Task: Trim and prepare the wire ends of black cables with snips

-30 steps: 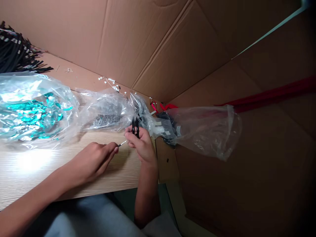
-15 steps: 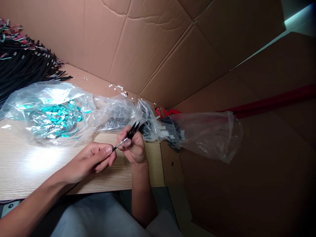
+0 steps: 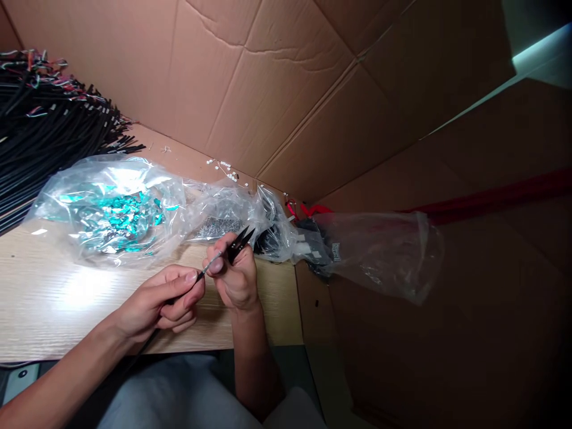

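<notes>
My left hand is closed round a black cable, which trails from it toward my lap. Past my left thumb, the cable's thin, silvery-grey stripped end sticks out up and to the right. My right hand pinches that end between thumb and finger. In the same hand lies a pair of black thread snips, their pointed blades a little apart and directed away from me, clear of the cable. Both hands are just above the wooden table, near its front edge.
A clear bag of shiny teal pieces lies to the left. Beside it is a bag of small metallic parts, then more plastic bags. Many black cables are heaped at the back left. Cardboard walls enclose the table.
The view has shifted slightly, so the scene sits lower and further right. Both hands have moved left and a little nearer my body, the right still holding the snips.
</notes>
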The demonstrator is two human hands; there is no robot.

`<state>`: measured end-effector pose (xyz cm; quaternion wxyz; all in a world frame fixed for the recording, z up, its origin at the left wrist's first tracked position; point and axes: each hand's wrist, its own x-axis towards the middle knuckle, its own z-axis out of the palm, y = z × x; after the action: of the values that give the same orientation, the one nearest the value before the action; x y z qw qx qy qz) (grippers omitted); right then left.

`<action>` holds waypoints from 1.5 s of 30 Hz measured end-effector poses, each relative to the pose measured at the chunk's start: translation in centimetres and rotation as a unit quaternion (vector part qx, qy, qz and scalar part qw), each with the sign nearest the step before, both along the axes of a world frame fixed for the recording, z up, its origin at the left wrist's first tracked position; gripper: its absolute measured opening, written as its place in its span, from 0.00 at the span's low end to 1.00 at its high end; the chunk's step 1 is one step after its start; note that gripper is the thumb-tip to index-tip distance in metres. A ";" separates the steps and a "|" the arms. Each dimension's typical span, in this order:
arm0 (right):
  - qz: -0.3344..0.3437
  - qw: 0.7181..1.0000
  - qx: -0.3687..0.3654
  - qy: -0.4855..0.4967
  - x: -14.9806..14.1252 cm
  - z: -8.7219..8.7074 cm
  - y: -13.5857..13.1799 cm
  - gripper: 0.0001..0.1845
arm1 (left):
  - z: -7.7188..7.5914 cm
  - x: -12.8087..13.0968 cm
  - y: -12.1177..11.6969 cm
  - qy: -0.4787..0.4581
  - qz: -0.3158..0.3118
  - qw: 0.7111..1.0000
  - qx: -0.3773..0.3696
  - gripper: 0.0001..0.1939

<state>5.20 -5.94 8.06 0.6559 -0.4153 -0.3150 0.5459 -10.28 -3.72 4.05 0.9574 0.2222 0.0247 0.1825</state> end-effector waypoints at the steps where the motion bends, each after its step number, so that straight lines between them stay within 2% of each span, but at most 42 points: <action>1: -0.001 1.000 0.005 -0.013 -0.1 0.1 0.1 0.25 | -0.1 -0.1 0.1 -0.001 0.002 1.000 -0.003 0.20; 4: -0.003 0.998 0.011 -0.058 -0.4 0.5 0.3 0.23 | -0.2 -0.5 0.4 0.005 0.016 1.000 0.002 0.20; 8: -0.010 0.996 -0.014 -0.087 -0.7 0.7 0.5 0.22 | -0.3 -0.9 0.9 0.016 0.023 1.000 0.003 0.20; 16: 0.053 0.997 -0.050 0.013 -1.8 0.4 1.0 0.28 | -1.5 -1.8 0.8 -0.062 -0.045 0.996 -0.054 0.20; 23: 0.085 0.996 -0.015 0.023 -1.9 -0.3 1.3 0.25 | -1.9 -2.2 0.5 -0.088 -0.057 0.991 -0.083 0.22; 28: 0.054 0.998 0.003 -0.029 -1.4 -0.3 1.2 0.21 | -1.2 -2.3 0.8 -0.012 -0.021 0.999 -0.043 0.20; 30: 0.036 0.997 -0.001 -0.069 -1.2 -0.3 1.1 0.19 | -0.7 -2.4 1.1 0.039 0.008 0.999 -0.002 0.20; 32: 0.014 0.994 -0.010 -0.113 -1.0 -0.2 1.0 0.18 | -0.1 -2.3 1.3 0.098 0.050 0.991 0.072 0.21; 34: -0.024 0.987 -0.013 -0.158 -1.1 -0.1 0.9 0.16 | 0.5 -2.2 1.4 0.178 0.110 0.961 0.179 0.22; 35: -0.047 0.982 -0.014 -0.184 -1.2 0.0 0.8 0.16 | 0.8 -2.1 1.3 0.226 0.145 0.934 0.237 0.22; 38: -0.111 0.958 -0.020 -0.262 -1.6 0.1 0.6 0.15 | 1.5 -1.8 0.8 0.344 0.241 0.822 0.385 0.19; 40: -0.128 0.951 -0.022 -0.280 -1.8 0.1 0.5 0.14 | 1.9 -1.6 0.3 0.374 0.285 0.760 0.449 0.17; 45: -0.109 0.964 -0.011 -0.241 -1.7 -0.1 0.5 0.12 | 2.1 -1.3 -0.3 0.373 0.322 0.677 0.547 0.13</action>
<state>3.47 -5.47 7.93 0.6117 -0.5738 -0.4102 0.3583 -11.57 -3.99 6.11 0.4590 0.7338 0.3454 0.3626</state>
